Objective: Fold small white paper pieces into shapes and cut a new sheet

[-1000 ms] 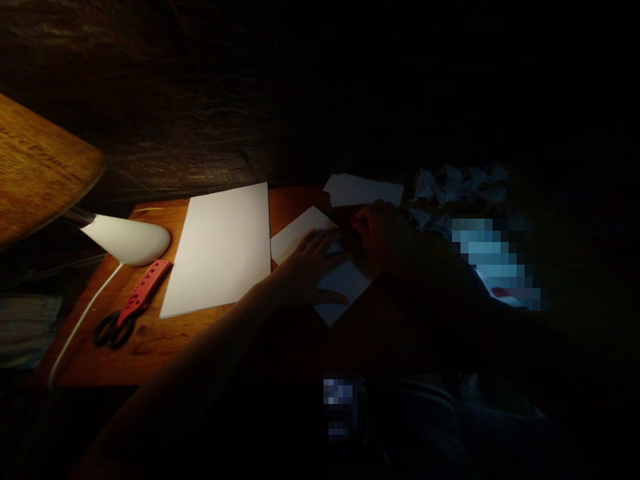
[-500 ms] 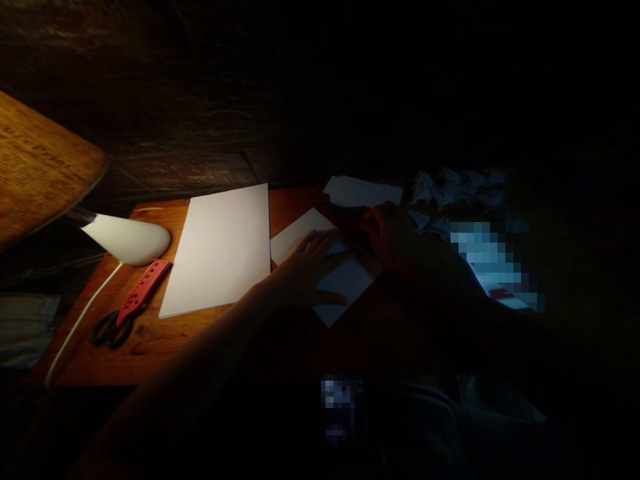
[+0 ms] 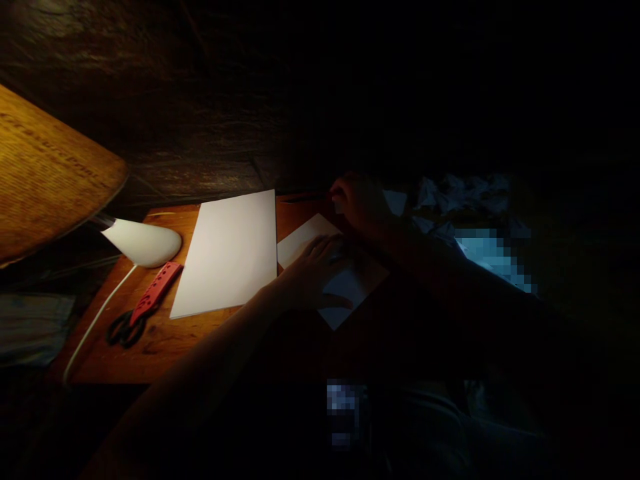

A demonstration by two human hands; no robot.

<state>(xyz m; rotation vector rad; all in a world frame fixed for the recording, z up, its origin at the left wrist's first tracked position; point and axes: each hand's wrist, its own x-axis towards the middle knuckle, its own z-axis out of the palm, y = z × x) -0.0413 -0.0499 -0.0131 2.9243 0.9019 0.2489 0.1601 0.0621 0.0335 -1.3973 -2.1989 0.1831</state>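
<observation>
My left hand [image 3: 315, 270] lies spread over a small white sheet of paper [image 3: 345, 303], which sits at an angle on the wooden table [image 3: 170, 347]. Its fingers press flat and the thumb is apart. At the table's far edge my right hand [image 3: 357, 200] is curled, in deep shadow. From its fingertips a dark, thin, long object [image 3: 303, 198] points left; its kind is too dim to make out. Behind that hand more white paper [image 3: 397, 201] shows in part. Left of the small sheet lies a larger stack of white paper [image 3: 230, 257].
A lamp with a white base [image 3: 145, 243] and a brown shade [image 3: 55, 180] stands at the left, its white cord [image 3: 97, 317] trailing down. Scissors [image 3: 127, 329] with black handles sit in a red sheath [image 3: 157, 290]. Folded paper pieces [image 3: 460, 192] lie at the far right.
My right hand has moved left and away from me, off the small sheet toward the far edge, the dark thin object moving with it. My left hand stays on the sheet. The view shifted slightly.
</observation>
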